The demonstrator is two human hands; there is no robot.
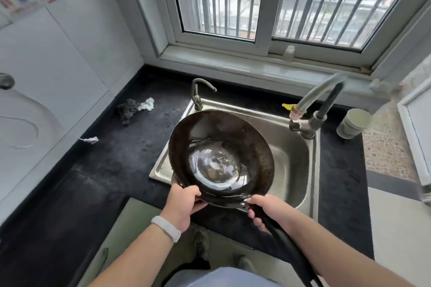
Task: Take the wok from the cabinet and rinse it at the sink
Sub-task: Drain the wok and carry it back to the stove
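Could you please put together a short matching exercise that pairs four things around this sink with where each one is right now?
Things:
1. wok
2. scouring pad
3. cup
4. white band

Places:
A. on the dark counter right of the sink
B. on the left wrist
C. held over the sink by the left hand at the rim and the right hand at the handle
D. on the dark counter left of the sink

Pairs: 1-C, 2-D, 3-A, 4-B
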